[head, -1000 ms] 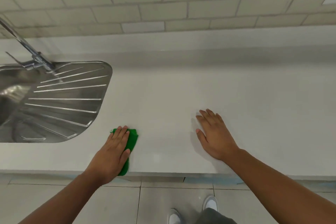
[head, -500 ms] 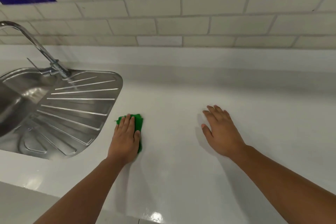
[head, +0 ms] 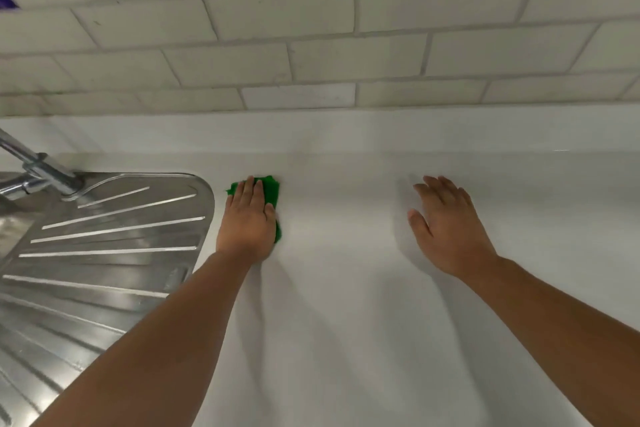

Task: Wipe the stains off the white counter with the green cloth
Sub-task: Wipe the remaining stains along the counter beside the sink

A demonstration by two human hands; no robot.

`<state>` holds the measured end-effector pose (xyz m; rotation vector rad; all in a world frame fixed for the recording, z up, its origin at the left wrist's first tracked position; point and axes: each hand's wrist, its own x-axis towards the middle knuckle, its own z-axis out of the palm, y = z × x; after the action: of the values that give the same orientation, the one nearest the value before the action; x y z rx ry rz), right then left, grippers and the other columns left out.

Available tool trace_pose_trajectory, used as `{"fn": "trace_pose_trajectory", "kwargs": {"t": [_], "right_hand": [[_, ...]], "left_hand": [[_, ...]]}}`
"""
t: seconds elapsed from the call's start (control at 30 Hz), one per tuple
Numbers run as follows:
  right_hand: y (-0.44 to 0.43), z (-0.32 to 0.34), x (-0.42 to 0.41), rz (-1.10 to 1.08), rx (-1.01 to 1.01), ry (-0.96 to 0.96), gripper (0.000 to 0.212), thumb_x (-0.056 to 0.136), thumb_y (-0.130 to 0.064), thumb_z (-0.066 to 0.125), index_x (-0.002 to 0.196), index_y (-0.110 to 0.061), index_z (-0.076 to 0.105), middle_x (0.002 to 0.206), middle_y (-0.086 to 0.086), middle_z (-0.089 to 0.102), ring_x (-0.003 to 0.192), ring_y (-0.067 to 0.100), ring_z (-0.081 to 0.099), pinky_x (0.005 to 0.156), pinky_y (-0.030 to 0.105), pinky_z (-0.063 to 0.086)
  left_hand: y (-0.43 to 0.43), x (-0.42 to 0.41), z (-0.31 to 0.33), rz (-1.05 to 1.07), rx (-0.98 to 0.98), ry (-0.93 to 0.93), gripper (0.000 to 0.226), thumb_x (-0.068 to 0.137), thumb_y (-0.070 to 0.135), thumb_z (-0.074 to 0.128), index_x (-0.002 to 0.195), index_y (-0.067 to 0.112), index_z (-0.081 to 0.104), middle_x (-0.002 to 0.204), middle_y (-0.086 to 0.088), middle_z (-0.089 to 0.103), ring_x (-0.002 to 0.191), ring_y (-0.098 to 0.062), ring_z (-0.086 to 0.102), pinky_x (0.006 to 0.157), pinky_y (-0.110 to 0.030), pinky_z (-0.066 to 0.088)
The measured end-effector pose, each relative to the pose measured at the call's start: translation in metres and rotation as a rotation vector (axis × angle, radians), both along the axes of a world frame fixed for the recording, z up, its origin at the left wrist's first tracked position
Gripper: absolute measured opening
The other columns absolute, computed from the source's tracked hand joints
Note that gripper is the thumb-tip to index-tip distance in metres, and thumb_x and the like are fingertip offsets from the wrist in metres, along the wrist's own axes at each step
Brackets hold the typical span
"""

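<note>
From the head camera, looking down, the left hand (head: 247, 218) lay flat on the green cloth (head: 270, 189). Its fingers were straight and held close together, and the thumb was tucked along the right side, so it pressed the cloth down rather than gripping it. The cloth sat on the white counter (head: 346, 305), far back on it and near the low white upstand (head: 346, 132) at the foot of the wall. It was just to the right of the far corner of the steel drainboard (head: 114, 243), close to the rim but apart from it. Most of the cloth was hidden under the palm. Green showed past the fingertips, along the right edge of the hand, and as a small corner on the left.

The right hand (head: 446, 225) was well apart to the right, palm down on the counter. Its fingers were relaxed and slightly spread, the thumb stood out to the left, and it held nothing. Whether the whole palm touched the surface could not be told. Both bare forearms reached in from the bottom of the view.

A chrome tap (head: 38, 170) rose at the far left edge of the drainboard, leaning left out of view. Pale brick-pattern tiles (head: 311, 28) covered the wall above the upstand.
</note>
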<state>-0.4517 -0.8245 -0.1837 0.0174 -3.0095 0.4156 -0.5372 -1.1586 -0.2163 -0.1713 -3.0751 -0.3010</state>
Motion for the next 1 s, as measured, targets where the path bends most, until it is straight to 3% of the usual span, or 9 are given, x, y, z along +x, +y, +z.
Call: {"fn": "trace_pose_trajectory", "kwargs": {"t": [0.17,0.33,0.5,0.7,0.83,1.0], "right_hand": [[0.024,0.000,-0.016,-0.092,0.021,-0.025,0.055,0.101,-0.038,0.031,0.149,-0.012,0.034,0.159,0.009,0.028,0.149,0.028,0.016,0.122,0.046,0.012],[0.059,0.002,-0.010,-0.147,0.015,-0.037,0.056,0.101,-0.039,0.033,0.149,-0.012,0.033,0.159,0.008,0.029,0.149,0.027,0.018,0.122,0.046,0.012],[0.100,0.001,0.015,-0.153,0.051,-0.047,0.071,0.091,-0.051,0.016,0.147,-0.012,0.037,0.154,0.009,0.038,0.145,0.028,0.028,0.119,0.048,0.021],[0.176,0.005,0.059,-0.185,-0.011,-0.046,0.072,0.090,-0.051,0.021,0.148,-0.011,0.037,0.152,0.009,0.039,0.140,0.026,0.034,0.117,0.036,0.026],[0.244,0.005,0.088,-0.218,-0.054,-0.039,0.071,0.090,-0.052,0.025,0.148,-0.014,0.035,0.154,0.005,0.038,0.142,0.023,0.031,0.115,0.035,0.030],[0.319,0.007,0.116,-0.187,-0.057,-0.045,0.070,0.091,-0.055,0.025,0.150,-0.019,0.033,0.156,-0.001,0.034,0.144,0.018,0.026,0.115,0.029,0.025]], "left_hand": [[0.005,-0.054,0.001,0.048,-0.036,-0.037,0.057,0.102,0.027,0.023,0.154,0.003,0.014,0.163,-0.011,0.008,0.151,-0.024,0.004,0.122,-0.039,0.004],[0.054,-0.066,0.004,0.021,-0.052,-0.046,0.058,0.103,0.026,0.019,0.154,0.003,0.009,0.163,-0.010,0.004,0.151,-0.024,0.001,0.123,-0.039,0.002],[0.154,-0.049,0.002,-0.150,-0.025,-0.031,0.058,0.102,0.028,0.019,0.155,0.006,0.007,0.164,-0.009,0.003,0.151,-0.023,0.000,0.123,-0.037,0.001],[0.282,-0.025,0.001,-0.311,-0.027,-0.040,0.059,0.102,0.030,0.018,0.155,0.007,0.007,0.164,-0.009,0.001,0.151,-0.023,0.000,0.123,-0.037,0.000],[0.358,-0.011,0.003,-0.398,-0.015,-0.047,0.058,0.103,0.030,0.019,0.155,0.008,0.008,0.164,-0.007,0.001,0.151,-0.021,0.001,0.123,-0.036,0.000],[0.446,0.006,0.007,-0.520,-0.003,-0.053,0.057,0.104,0.029,0.020,0.155,0.009,0.007,0.164,-0.005,0.001,0.151,-0.020,0.000,0.123,-0.035,0.000]]}}
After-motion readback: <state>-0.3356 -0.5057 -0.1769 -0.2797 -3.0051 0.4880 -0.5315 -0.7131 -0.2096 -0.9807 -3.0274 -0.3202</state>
